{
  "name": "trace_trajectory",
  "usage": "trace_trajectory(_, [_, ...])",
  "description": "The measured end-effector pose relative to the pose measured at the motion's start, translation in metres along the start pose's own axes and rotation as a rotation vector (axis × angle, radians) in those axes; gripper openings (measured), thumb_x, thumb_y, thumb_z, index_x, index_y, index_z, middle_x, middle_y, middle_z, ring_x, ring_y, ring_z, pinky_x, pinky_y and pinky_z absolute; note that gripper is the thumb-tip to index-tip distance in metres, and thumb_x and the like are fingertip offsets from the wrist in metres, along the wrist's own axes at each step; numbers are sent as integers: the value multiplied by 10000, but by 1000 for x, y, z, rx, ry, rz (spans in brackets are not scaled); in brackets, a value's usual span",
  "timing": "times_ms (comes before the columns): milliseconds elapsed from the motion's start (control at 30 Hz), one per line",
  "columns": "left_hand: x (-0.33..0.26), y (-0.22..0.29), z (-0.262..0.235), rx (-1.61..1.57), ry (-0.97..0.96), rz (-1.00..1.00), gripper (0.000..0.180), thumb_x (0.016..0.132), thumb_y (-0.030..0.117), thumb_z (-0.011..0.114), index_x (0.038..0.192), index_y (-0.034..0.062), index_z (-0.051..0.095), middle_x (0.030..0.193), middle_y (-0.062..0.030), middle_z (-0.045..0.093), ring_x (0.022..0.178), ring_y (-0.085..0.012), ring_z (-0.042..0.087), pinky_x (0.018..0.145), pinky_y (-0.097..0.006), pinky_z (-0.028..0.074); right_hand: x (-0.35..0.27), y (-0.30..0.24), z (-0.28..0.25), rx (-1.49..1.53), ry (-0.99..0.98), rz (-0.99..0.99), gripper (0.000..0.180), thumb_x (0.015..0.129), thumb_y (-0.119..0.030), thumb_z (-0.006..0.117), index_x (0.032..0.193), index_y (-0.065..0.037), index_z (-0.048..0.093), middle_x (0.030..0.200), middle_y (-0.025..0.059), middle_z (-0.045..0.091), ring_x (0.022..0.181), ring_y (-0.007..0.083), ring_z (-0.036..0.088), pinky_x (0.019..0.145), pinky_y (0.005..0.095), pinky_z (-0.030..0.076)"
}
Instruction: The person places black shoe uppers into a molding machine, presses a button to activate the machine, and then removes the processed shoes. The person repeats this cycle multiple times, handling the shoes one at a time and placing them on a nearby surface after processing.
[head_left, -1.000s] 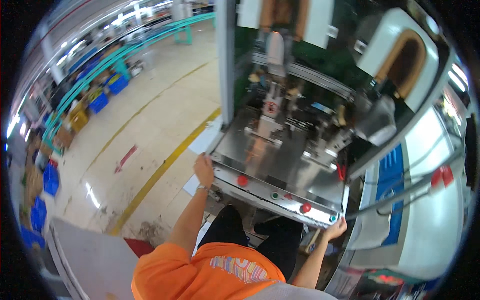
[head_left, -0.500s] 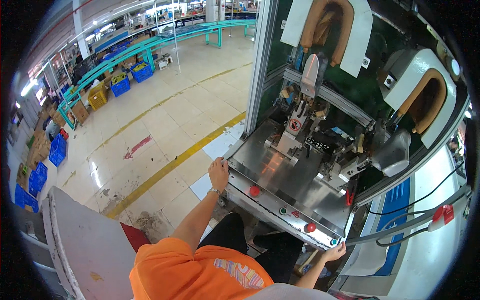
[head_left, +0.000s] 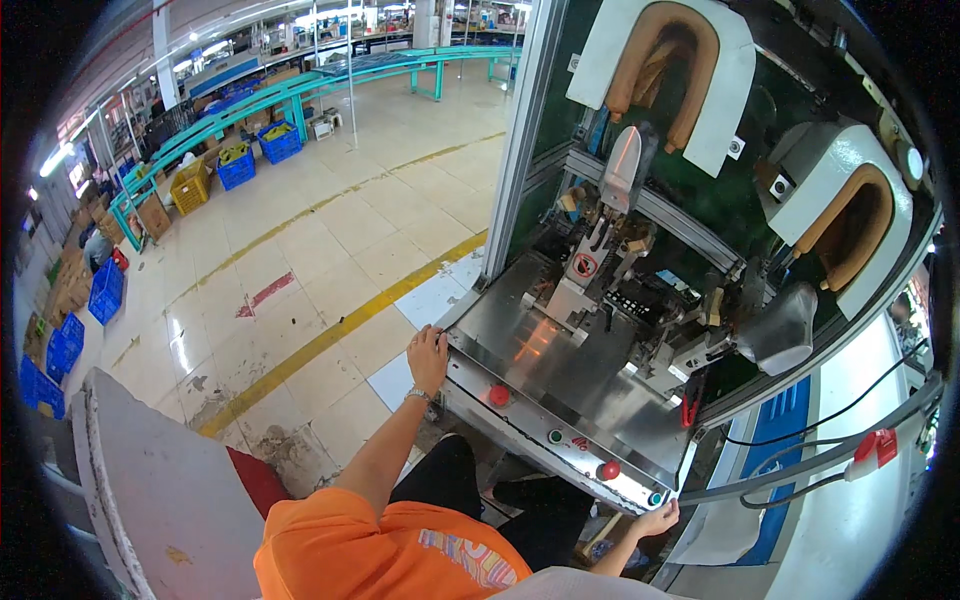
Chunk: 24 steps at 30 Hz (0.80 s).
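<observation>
My left hand [head_left: 428, 360] grips the left front corner of the machine's control panel [head_left: 530, 450], fingers curled over its edge. At the right end of that panel, my right hand [head_left: 657, 519] is closed around the corner, beside a green button [head_left: 655, 499]; its lower fingers are hidden. Between my hands, the panel carries two red buttons [head_left: 499, 396] and another green button [head_left: 555, 436]. Behind it lies a bare metal bed with a grey shoe-last-shaped form [head_left: 622, 170] standing on a clamp, and a second metallic form [head_left: 779, 328] on the right.
Two white housings with brown padded U-shaped cushions [head_left: 663, 60] hang above the forms. Red-handled pliers [head_left: 691, 408] lean at the bed's right edge. A grey partition [head_left: 150, 480] stands at my left. Blue crates [head_left: 107, 290] and a green conveyor frame [head_left: 290, 95] are farther off.
The view has shifted slightly, so the machine appears a little lower and to the left. Both hands stay at the panel's corners.
</observation>
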<state>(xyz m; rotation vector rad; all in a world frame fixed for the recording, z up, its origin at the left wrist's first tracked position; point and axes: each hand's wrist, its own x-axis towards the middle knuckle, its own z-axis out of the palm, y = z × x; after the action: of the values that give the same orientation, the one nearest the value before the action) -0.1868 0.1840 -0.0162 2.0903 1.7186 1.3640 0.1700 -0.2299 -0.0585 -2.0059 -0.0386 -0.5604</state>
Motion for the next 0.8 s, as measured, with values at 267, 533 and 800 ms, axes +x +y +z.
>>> trace_trajectory(267, [3,9,-10,-16,-44,-27,195,852,199,496,954,58,584,1100,-164,558,1036,-312,504,877,-417,368,-1,-1,1,27,7,-8,205,841,-82,485,989,16,587,987,156,559,923,278,526,833,359,398])
trace_trajectory(533, [3,8,-12,-74,-64,-76,192,850,136,466,1013,65,538,1056,-141,568,982,-296,519,842,-411,380,-1,-2,0,24,-3,35,215,831,-80,491,995,24,583,987,150,561,938,276,524,859,346,391])
trace_trajectory(800, [1,0,-2,-4,-8,3,174,857,161,467,941,42,561,1091,-148,559,1003,-300,514,852,-415,378,-2,-7,-2,26,-12,43,225,839,-89,481,1001,30,582,1003,151,557,930,266,530,847,349,395])
